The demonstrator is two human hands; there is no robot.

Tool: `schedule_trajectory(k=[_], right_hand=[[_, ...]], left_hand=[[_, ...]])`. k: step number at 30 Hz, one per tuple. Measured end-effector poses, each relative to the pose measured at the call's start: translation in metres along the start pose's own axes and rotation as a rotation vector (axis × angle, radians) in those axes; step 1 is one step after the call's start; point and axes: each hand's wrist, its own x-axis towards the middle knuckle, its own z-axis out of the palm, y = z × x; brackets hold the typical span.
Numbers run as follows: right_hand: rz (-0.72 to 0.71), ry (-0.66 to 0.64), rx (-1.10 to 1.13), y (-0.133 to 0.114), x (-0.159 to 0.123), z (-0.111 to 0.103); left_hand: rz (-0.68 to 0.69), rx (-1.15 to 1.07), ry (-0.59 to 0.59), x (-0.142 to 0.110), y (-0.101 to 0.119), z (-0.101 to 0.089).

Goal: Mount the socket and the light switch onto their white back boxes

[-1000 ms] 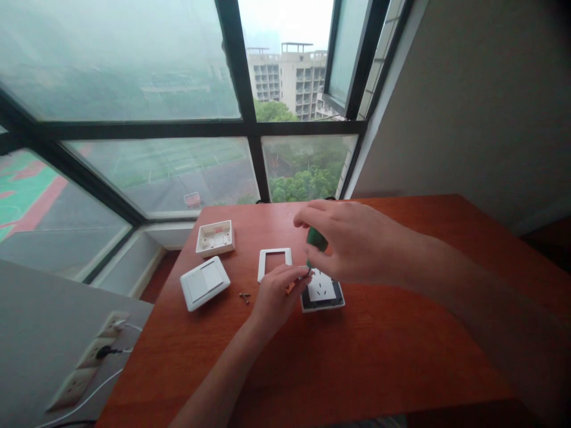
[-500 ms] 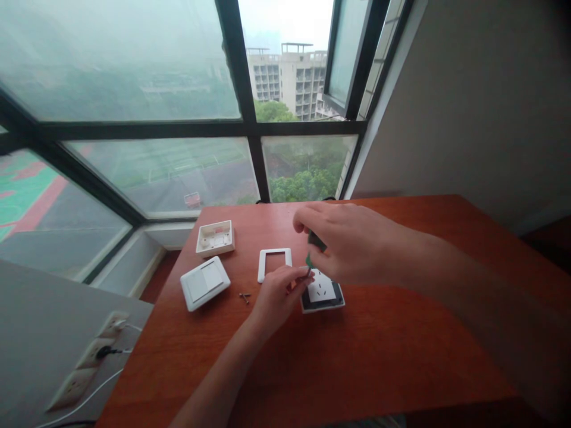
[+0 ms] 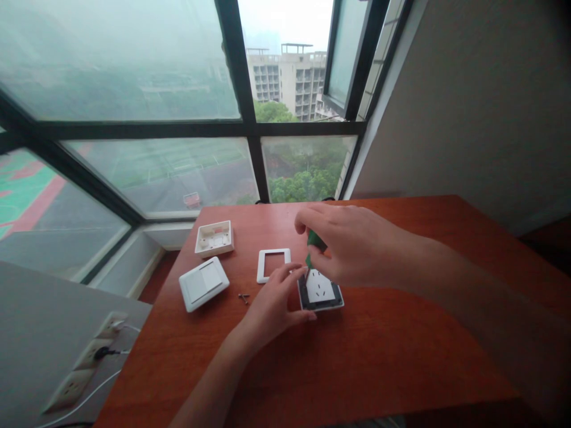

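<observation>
Table (image 3: 379, 351) supports the assembly. The left hand (image 3: 270, 306) is spread, thumb by the socket's near edge, fingers by its far left corner; clamping pressure cannot be determined. The socket (image 3: 321, 290) lies face up between the hands. Left of it: loose screws (image 3: 243, 298), then a white switch (image 3: 204, 284). Above the socket, the right hand (image 3: 350, 244) is curled around a green screwdriver (image 3: 317, 240), its tip at the far left corner. Apparent step: turning a screw there. Next move requires an upright shaft and steady socket. Farther left: a white frame (image 3: 260, 266), then an open box (image 3: 216, 250).
</observation>
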Motion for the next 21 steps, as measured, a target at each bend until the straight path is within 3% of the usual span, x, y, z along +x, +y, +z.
schedule_trajectory(k=[8, 13, 18, 21], right_hand=[[0.061, 0.046, -0.113, -0.013, -0.002, 0.0], [-0.038, -0.055, -0.033, -0.016, -0.007, -0.006], [0.075, 0.01, -0.182, -0.015, -0.006, -0.001], [0.105, 0.038, -0.158, -0.015, -0.008, -0.001]], left_hand=[[-0.012, 0.002, 0.006, 0.0, 0.001, 0.005], [0.01, -0.029, 0.014, 0.0, 0.002, 0.005], [-0.01, -0.032, 0.025, 0.0, 0.005, 0.003], [-0.013, -0.04, 0.021, 0.0, 0.004, 0.004]])
